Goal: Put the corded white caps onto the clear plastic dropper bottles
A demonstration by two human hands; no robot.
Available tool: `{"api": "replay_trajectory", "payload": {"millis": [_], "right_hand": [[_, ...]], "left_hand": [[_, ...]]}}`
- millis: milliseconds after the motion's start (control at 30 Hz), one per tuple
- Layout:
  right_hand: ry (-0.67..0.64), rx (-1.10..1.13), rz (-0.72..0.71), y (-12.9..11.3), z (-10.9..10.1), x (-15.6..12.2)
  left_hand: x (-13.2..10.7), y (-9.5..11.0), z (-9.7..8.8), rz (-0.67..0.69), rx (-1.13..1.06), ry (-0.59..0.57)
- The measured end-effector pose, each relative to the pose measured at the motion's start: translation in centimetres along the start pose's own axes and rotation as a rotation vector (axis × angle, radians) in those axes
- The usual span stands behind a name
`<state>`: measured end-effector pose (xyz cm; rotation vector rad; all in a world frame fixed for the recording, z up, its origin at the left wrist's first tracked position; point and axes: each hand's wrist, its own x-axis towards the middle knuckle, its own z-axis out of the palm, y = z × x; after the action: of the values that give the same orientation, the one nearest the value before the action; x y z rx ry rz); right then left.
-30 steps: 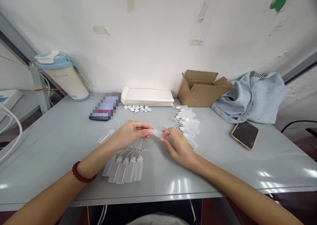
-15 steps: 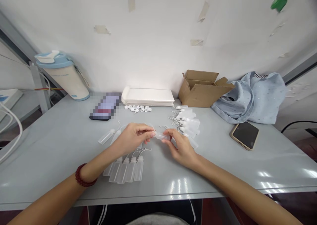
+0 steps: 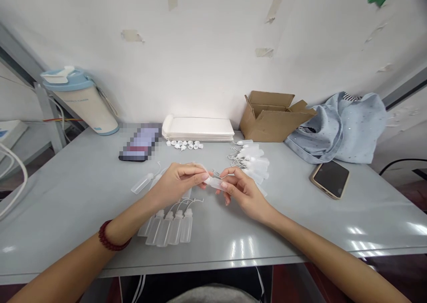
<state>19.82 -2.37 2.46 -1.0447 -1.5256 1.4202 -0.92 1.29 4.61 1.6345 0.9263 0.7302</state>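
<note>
Between both hands lies a small translucent plastic bottle (image 3: pixel 215 183), tilted nearly flat above the table. My left hand (image 3: pixel 180 181) is closed in a pinch around its neck end, the fingers partly covering the white top. My right hand (image 3: pixel 245 191) grips the body end between thumb and fingers. Under and before the left hand, several similar bottles (image 3: pixel 170 227) lie side by side with thin white tubes curving from their necks. Beyond the right hand is a heap of bottles (image 3: pixel 255 158) with white tops and thin tubes.
Small white caps (image 3: pixel 185 144) lie before a white stack of sheets (image 3: pixel 200 129). An open cardboard box (image 3: pixel 270 123) and a blue cloth bag (image 3: pixel 347 129) stand at back right, a phone (image 3: pixel 330 178) in front. Back left are a tumbler (image 3: pixel 86 103) and another phone (image 3: pixel 140 143).
My right hand's fingers have shifted on the bottle, with the thumb now on its near side. The left hand keeps its pinch at the neck. The view has tipped slightly.
</note>
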Motion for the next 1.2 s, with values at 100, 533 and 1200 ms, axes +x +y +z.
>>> {"api": "replay_trajectory", "payload": {"millis": [100,533,1200], "right_hand": [[0.008,0.002,0.008,-0.2,0.2,-0.2],[-0.017,0.036,0.043,0.6,-0.1,0.2],[-0.105,0.207,0.14,-0.2,-0.2,0.0]], "left_hand": [[0.1,-0.1,-0.1,-0.113,-0.073,0.028],[-0.2,0.4,0.2,0.042,0.251,-0.035],[-0.6,0.7,0.8,0.019,0.346,-0.019]]}}
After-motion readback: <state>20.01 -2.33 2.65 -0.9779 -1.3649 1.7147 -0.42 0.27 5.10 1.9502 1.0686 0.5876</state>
